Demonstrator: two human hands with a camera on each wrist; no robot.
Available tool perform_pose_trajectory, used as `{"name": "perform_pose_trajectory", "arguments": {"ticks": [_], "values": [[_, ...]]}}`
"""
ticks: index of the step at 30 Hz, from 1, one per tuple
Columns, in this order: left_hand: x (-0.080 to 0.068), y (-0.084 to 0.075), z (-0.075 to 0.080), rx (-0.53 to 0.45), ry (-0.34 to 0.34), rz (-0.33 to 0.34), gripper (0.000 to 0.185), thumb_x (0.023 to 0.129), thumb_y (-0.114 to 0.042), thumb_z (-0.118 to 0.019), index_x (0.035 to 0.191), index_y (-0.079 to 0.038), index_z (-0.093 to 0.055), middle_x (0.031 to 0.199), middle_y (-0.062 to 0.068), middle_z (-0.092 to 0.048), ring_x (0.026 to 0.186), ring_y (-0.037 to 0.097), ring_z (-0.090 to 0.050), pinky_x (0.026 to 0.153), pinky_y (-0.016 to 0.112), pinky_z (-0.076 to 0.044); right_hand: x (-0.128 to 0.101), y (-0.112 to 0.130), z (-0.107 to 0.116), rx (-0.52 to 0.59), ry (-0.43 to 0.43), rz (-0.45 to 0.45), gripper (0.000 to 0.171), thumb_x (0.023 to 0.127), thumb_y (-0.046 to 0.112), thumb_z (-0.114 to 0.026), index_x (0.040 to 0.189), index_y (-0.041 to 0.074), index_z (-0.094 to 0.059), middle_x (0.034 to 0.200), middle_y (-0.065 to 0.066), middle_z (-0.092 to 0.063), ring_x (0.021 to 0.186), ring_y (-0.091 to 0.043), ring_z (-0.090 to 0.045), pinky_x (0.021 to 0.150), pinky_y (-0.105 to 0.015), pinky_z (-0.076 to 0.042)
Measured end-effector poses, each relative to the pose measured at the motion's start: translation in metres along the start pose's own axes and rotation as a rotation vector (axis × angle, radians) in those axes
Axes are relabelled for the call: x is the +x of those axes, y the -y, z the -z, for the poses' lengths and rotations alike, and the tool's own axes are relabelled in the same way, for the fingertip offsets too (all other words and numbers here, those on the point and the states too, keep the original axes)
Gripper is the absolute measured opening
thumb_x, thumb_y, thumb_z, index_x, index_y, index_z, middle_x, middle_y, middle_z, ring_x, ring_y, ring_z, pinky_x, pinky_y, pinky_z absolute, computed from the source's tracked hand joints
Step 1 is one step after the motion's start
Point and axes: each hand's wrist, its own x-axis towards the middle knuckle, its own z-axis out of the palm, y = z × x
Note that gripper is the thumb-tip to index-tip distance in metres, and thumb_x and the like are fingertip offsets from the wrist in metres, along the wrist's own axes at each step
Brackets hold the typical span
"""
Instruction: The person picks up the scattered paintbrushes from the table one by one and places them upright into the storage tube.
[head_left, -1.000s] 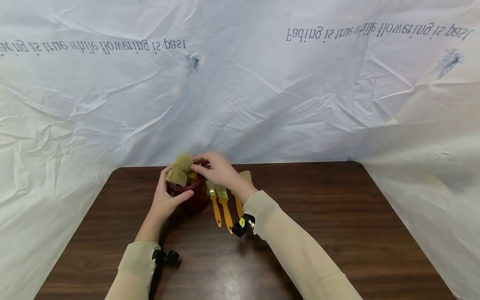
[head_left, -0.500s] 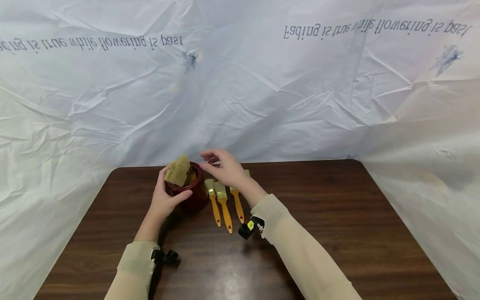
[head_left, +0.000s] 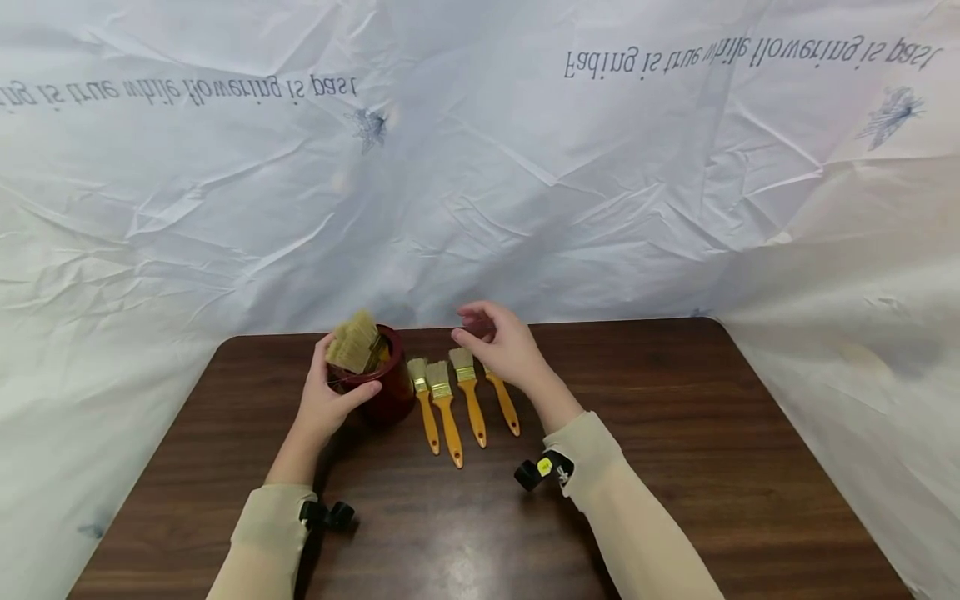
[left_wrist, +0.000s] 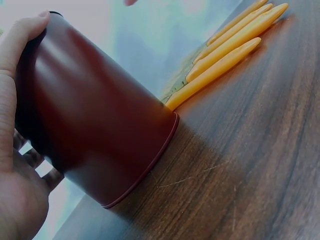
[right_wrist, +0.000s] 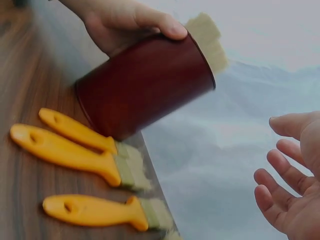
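Observation:
A dark red cup point(head_left: 386, 387) stands at the table's far left-middle with brush heads point(head_left: 354, 342) sticking out of its top. My left hand point(head_left: 324, 402) grips the cup's side, thumb in front; the left wrist view shows that hand point(left_wrist: 12, 145) round the cup point(left_wrist: 95, 115). Several yellow-handled paintbrushes point(head_left: 448, 408) lie side by side just right of the cup, bristles pointing away from me. Over the bristle end of the rightmost brush point(head_left: 501, 402) my right hand point(head_left: 483, 332) hovers, fingers relaxed and holding nothing. In the right wrist view its fingers point(right_wrist: 282, 172) are spread, apart from the cup point(right_wrist: 145, 85).
The brown wooden table point(head_left: 675, 433) is backed and flanked by a crumpled white sheet point(head_left: 525, 183) with printed text. The table's far edge runs right behind the cup and brushes. Small black cameras sit on both wrists.
My right hand has left the cup's rim and moved right, now over the lying brushes. A fourth brush on the table has come into view. The left hand stays on the cup.

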Motion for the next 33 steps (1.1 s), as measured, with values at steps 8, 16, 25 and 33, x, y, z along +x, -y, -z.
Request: {"name": "perform_pose_trajectory", "arguments": {"ticks": [8, 16, 25, 33], "values": [[-0.002, 0.001, -0.001, -0.015, -0.008, 0.000, 0.095, 0.090, -0.004, -0.085, 0.168, -0.025, -0.035, 0.150, 0.005, -0.051, 0.134, 0.018, -0.050, 0.105, 0.031, -0.043, -0.022, -0.032, 0.008, -0.053, -0.066, -0.015, 0.038, 0.106, 0.025, -0.076, 0.139, 0.009, -0.070, 0.126, -0.014, -0.071, 0.112, -0.028, -0.068, 0.091, -0.046, -0.058], [-0.009, 0.000, -0.002, -0.001, -0.018, 0.009, 0.096, 0.090, -0.005, -0.085, 0.169, -0.025, -0.033, 0.151, 0.006, -0.050, 0.135, 0.018, -0.049, 0.106, 0.031, -0.042, -0.046, -0.071, -0.007, -0.141, -0.103, -0.155, 0.039, 0.101, 0.021, -0.082, 0.134, 0.003, -0.071, 0.118, -0.012, -0.069, 0.104, -0.029, -0.068, 0.093, -0.049, -0.057], [-0.005, 0.001, -0.003, -0.007, -0.001, 0.011, 0.095, 0.091, -0.005, -0.084, 0.169, -0.025, -0.033, 0.152, 0.006, -0.049, 0.136, 0.019, -0.048, 0.108, 0.034, -0.041, -0.051, -0.089, -0.022, -0.194, -0.123, -0.314, 0.050, 0.095, 0.032, -0.089, 0.132, 0.005, -0.070, 0.111, -0.009, -0.067, 0.098, -0.025, -0.065, 0.089, -0.046, -0.058], [0.003, 0.004, 0.002, -0.009, 0.006, 0.008, 0.096, 0.091, -0.006, -0.085, 0.168, -0.027, -0.033, 0.151, 0.006, -0.049, 0.135, 0.018, -0.049, 0.105, 0.032, -0.043, -0.045, -0.092, -0.021, -0.223, -0.097, -0.336, 0.054, 0.093, 0.028, -0.091, 0.137, 0.005, -0.071, 0.104, -0.005, -0.068, 0.091, -0.020, -0.065, 0.084, -0.042, -0.059]]}}
